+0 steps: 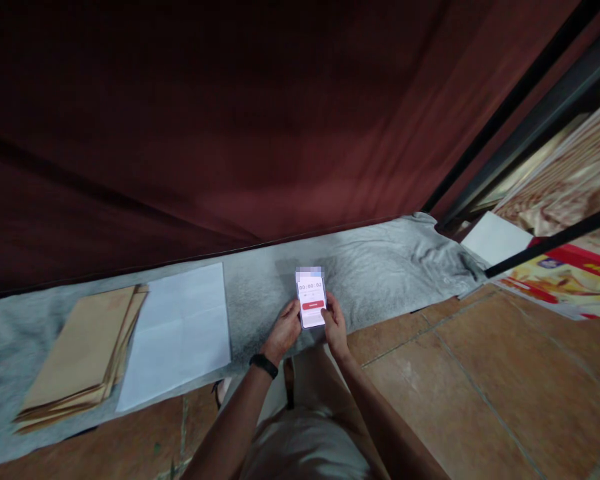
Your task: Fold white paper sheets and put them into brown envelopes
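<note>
A lit smartphone point(311, 293) is held upright between both hands, over the grey cloth. Its screen reads 00:00:02 above a red button, and the top strip is pixelated. My left hand point(284, 328) grips the phone's lower left edge; a black band circles that wrist. My right hand point(335, 327) holds the right edge, its thumb resting at the lower right of the screen. To the left lie a white sheet of paper point(183, 333) and a stack of brown envelopes point(83, 347), partly touching the sheet's left side.
The grey cloth point(380, 273) covers a long, low surface before a dark red curtain point(260, 133). Black frame poles point(510, 113) stand at the right. Beyond them are a white board point(497, 237) and a colourful printed box point(570, 280) on the tiled floor point(440, 387).
</note>
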### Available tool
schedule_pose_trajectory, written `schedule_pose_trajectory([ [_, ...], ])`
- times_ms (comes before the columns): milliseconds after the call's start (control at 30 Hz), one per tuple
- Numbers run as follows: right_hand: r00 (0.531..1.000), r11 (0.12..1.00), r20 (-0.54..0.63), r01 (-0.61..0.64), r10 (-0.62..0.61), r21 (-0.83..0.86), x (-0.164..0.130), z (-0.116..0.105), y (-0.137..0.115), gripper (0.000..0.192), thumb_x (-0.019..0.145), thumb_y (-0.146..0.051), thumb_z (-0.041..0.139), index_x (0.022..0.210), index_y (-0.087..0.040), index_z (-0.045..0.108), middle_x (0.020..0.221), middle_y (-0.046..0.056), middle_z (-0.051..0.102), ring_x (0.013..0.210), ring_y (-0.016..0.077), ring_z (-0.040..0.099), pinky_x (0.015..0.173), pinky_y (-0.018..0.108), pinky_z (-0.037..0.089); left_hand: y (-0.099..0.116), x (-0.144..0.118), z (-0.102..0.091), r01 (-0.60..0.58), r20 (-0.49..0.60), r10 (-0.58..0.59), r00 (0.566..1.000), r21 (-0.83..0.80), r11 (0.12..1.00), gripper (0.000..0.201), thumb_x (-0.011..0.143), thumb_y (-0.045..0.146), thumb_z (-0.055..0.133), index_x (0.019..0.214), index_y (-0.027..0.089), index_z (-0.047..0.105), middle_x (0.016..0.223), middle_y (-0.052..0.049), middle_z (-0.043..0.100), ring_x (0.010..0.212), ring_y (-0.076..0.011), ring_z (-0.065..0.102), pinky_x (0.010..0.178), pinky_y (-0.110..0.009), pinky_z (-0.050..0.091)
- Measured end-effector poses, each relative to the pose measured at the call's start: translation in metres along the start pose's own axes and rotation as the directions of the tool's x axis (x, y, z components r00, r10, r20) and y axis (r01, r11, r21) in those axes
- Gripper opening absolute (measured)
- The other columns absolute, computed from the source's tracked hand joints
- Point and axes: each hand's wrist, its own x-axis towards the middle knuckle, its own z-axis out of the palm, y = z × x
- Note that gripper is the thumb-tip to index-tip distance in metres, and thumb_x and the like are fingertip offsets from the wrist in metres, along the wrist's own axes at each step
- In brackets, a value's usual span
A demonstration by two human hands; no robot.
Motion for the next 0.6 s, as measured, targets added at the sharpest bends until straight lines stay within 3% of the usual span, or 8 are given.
schedule_pose_trajectory([
  [333, 1.000, 0.999, -0.007, -0.020, 0.020, -0.030, 0.001, 0.001, 0.006, 0.049, 0.087, -0.031, 0.051, 0.133, -0.017, 0.057, 0.127, 0.011, 0.069, 0.115, 0.0260, 0.066, 0.103, 0.047, 0.053, 0.008, -0.004, 0.010, 0.025, -0.004, -0.025, 1.000, -0.003, 1.000, 0.029, 0.087, 0.041, 0.071, 0.104, 0.019, 0.073, 0.112, -0.010, 0.076, 0.120, -0.0279, 0.065, 0.106, -0.047, 0.052],
  [433, 1.000, 1.000, 0.003, -0.031, 0.031, -0.001, 0.003, 0.002, 0.008, 0.049, 0.087, -0.035, 0.052, 0.133, -0.017, 0.057, 0.125, 0.012, 0.070, 0.113, 0.0264, 0.067, 0.102, 0.047, 0.054, 0.007, -0.005, 0.009, 0.011, 0.012, -0.011, 1.000, -0.008, 1.000, 0.031, 0.086, 0.042, 0.072, 0.107, 0.019, 0.073, 0.112, -0.010, 0.075, 0.121, -0.0296, 0.064, 0.106, -0.050, 0.052],
  [600, 0.997, 0.997, -0.027, -0.078, 0.078, 0.007, 0.029, 0.006, -0.001, 0.059, 0.088, -0.046, 0.057, 0.141, -0.019, 0.048, 0.129, 0.013, 0.065, 0.108, 0.0264, 0.068, 0.090, 0.044, 0.059, 0.003, -0.001, 0.003, 0.011, 0.055, -0.011, 0.998, -0.012, 1.000, 0.035, 0.086, 0.044, 0.072, 0.111, 0.020, 0.072, 0.119, -0.010, 0.073, 0.125, -0.0288, 0.061, 0.113, -0.051, 0.046],
])
